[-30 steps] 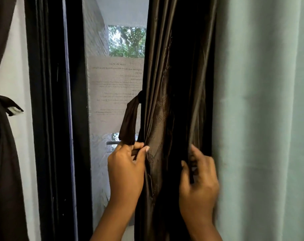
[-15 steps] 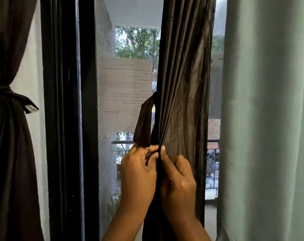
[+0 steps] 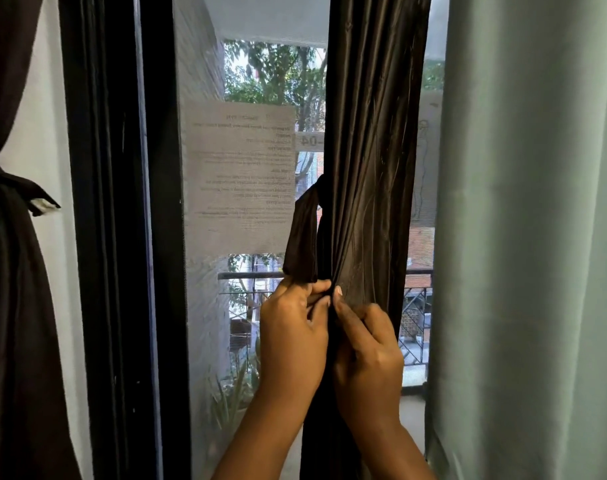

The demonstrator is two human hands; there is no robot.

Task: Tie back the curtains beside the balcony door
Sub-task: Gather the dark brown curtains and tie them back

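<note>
Now, at the gathered dark curtain (image 3: 371,174) hanging upright between the glass of the balcony door (image 3: 205,306) and the pale green curtain (image 3: 530,237) on the right; long axis vertical, folds bunched tight at hand height

Left hand (image 3: 291,327) pinching the lower end of the dark tie-back strip (image 3: 300,244), which runs up and slightly right to where it meets the curtain's left edge; right hand (image 3: 368,351) just beside it, fingers curled, pinching a fold of the curtain front at about the same height; fingertips of both nearly touching at the bundle's left front

Judging by that: strip lying up and left of the bundle, left hand nearer to it, right hand better placed to receive the end once passed around; wrap probably needing to go across the front or behind toward the right edge. Whether the strip's upper end is sewn or knotted there: cannot tell

Room: narrow gap of glass on the right between dark and green curtains, wider glass on the left up to the black door frame (image 3: 104,237). Second dark curtain (image 3: 7,306) far left already cinched with its own tie
</note>
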